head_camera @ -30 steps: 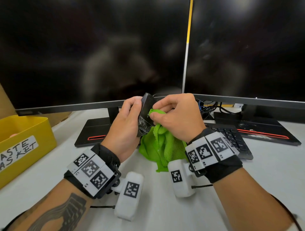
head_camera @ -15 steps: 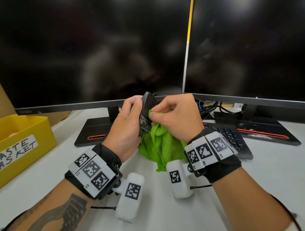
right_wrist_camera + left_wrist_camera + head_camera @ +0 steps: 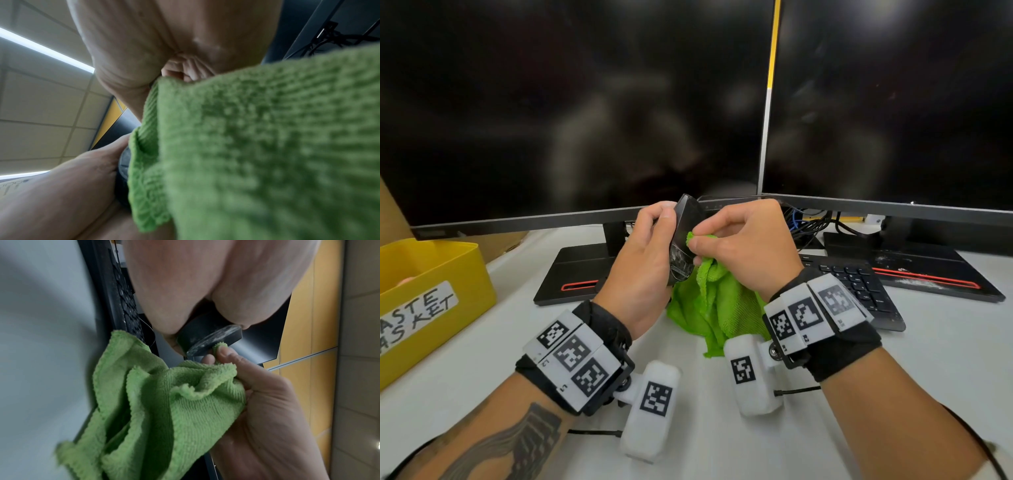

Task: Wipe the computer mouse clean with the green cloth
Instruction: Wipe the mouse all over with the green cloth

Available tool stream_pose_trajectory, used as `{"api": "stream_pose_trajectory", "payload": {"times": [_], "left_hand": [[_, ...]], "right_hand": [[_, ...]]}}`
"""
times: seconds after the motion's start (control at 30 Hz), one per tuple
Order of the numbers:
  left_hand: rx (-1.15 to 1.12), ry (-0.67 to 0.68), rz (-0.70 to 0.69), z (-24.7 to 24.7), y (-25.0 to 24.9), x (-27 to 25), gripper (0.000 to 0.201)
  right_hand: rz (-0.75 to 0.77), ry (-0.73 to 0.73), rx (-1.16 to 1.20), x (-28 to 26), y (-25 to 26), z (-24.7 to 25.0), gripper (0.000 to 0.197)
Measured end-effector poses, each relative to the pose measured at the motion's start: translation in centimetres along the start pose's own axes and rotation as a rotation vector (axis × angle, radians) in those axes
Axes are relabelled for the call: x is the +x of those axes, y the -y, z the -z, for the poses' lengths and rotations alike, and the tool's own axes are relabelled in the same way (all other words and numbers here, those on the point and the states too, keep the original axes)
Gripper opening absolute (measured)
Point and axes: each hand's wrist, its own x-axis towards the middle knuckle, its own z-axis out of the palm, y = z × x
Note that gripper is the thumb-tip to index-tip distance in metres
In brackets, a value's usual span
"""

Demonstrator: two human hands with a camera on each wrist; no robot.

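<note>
My left hand (image 3: 650, 253) grips the black computer mouse (image 3: 686, 236) upright above the desk, its scuffed, whitish-smeared face turned right. My right hand (image 3: 736, 246) pinches a fold of the green cloth (image 3: 715, 301) and presses it against that face; the rest of the cloth hangs down to the desk. In the left wrist view the mouse (image 3: 207, 335) sits between my left fingers, and the right thumb (image 3: 225, 353) holds a bit of cloth (image 3: 164, 402) against its dusty edge. In the right wrist view the cloth (image 3: 257, 146) fills most of the frame and hides nearly all of the mouse (image 3: 123, 164).
Two dark monitors (image 3: 585, 102) stand close behind my hands on black bases (image 3: 578, 277). A black keyboard (image 3: 859, 284) lies to the right, cables (image 3: 808, 222) behind it. A yellow waste basket (image 3: 431, 294) sits at the left edge of the white desk (image 3: 945, 342).
My right hand's pinch of cloth has slid slightly along the mouse's face. The left hand and the mouse have barely moved.
</note>
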Motion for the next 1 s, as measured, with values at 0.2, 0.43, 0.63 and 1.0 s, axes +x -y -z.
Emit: {"api": "stream_pose_trajectory", "payload": {"times": [0.2,0.43,0.63,1.0], "left_hand": [[0.011,-0.013,0.002,-0.38,0.36,-0.21,0.027],[-0.007,-0.022,0.004,-0.46,0.29,-0.34,0.024],[0.032,-0.022,0.007,-0.42,0.36,-0.36,0.028],[0.067,-0.035,0.006,-0.11,0.4,-0.23,0.025]], "right_hand": [[-0.025,-0.059,-0.028,0.38,-0.45,-0.3,0.01],[-0.018,-0.089,-0.025,0.38,-0.54,-0.58,0.008],[-0.043,-0.083,-0.029,0.36,-0.39,-0.51,0.009],[-0.065,-0.025,-0.032,0.39,-0.49,-0.58,0.012]]}}
